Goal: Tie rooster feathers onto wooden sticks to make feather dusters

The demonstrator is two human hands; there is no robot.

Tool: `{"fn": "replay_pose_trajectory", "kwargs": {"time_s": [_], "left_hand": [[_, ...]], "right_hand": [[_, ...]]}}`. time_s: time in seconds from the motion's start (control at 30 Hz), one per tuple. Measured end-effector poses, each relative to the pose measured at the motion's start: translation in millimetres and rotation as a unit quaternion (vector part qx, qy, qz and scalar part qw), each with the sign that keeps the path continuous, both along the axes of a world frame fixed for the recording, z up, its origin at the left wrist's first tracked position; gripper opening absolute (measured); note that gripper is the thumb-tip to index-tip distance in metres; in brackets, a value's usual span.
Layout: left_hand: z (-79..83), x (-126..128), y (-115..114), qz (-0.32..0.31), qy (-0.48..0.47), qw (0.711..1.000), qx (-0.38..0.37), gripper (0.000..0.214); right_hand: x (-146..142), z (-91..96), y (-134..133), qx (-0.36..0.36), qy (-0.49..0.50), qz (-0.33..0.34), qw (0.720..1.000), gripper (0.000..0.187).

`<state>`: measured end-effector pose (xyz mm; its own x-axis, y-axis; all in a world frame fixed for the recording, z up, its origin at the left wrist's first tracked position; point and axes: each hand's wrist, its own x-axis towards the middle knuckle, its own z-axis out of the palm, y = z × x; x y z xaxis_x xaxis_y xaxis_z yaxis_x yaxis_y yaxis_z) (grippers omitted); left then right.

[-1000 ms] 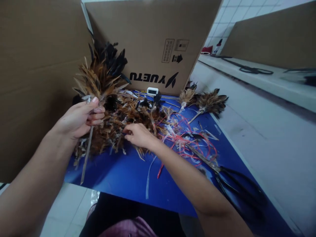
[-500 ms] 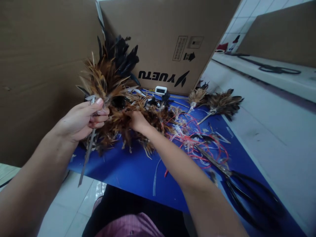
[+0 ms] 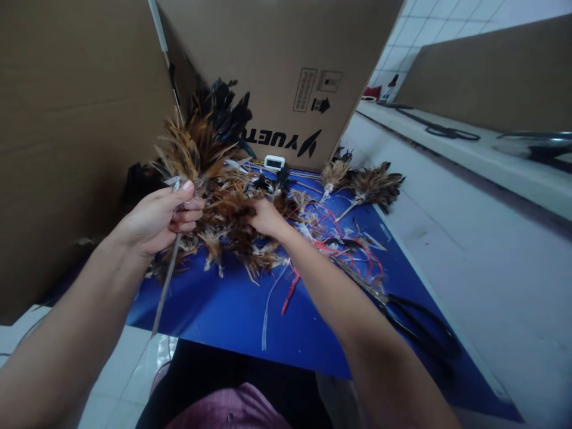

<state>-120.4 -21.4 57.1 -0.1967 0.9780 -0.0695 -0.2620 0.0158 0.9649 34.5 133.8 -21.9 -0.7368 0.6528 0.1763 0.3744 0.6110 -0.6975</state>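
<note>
Left fingers (image 3: 187, 215) clench a slanted feather duster (image 3: 201, 137), plumes up; right fingers (image 3: 259, 210): grip unclear.

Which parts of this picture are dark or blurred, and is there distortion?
Head view: cardboard panel at left shadowed low down; head view: scissors soft and dark at the handles; head view: left forearm seemingly stretched toward the frame edge.

Feather pile (image 3: 229, 196) on tbl (image 3: 214, 316), scissors (image 3: 382, 296) R, box (image 3: 277, 65) behind.
</note>
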Motion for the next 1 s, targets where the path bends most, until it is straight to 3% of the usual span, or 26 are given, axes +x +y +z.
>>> {"fn": "replay_pose_trajectory", "kwargs": {"time_s": [0.2, 0.4, 0.67, 0.77, 1.0], "left_hand": [[-2.3, 5.0, 5.8, -0.015, -0.006, 1.0, 0.004, 0.031], [-3.2, 2.0, 3.7, -0.017, -0.002, 1.0, 0.007, 0.032], [-6.8, 2.3, 12.7, -0.021, -0.013, 1.0, 0.007, 0.029], [-9.6, 5.7, 24.1, -0.03, -0.035, 0.999, 0.003, 0.028], [-21.3, 11.5, 43.2, -0.008, -0.097, 0.995, 0.0, 0.029]], "right_hand": [[16.5, -3.4, -0.1, -0.049, 0.008, -0.001, 0.999, 0.03], [23.3, 15.4, 0.3, -0.037, 0.013, -0.011, 0.999, 0.025], [33.0, 36.1, 2.2, 0.106, -0.105, -0.004, 0.989, 0.035], [39.7, 40.4, 1.7, 0.13, -0.076, -0.011, 0.988, 0.035], [53.3, 39.8, 2.0, 0.052, 0.083, -0.074, 0.992, 0.027]]}}
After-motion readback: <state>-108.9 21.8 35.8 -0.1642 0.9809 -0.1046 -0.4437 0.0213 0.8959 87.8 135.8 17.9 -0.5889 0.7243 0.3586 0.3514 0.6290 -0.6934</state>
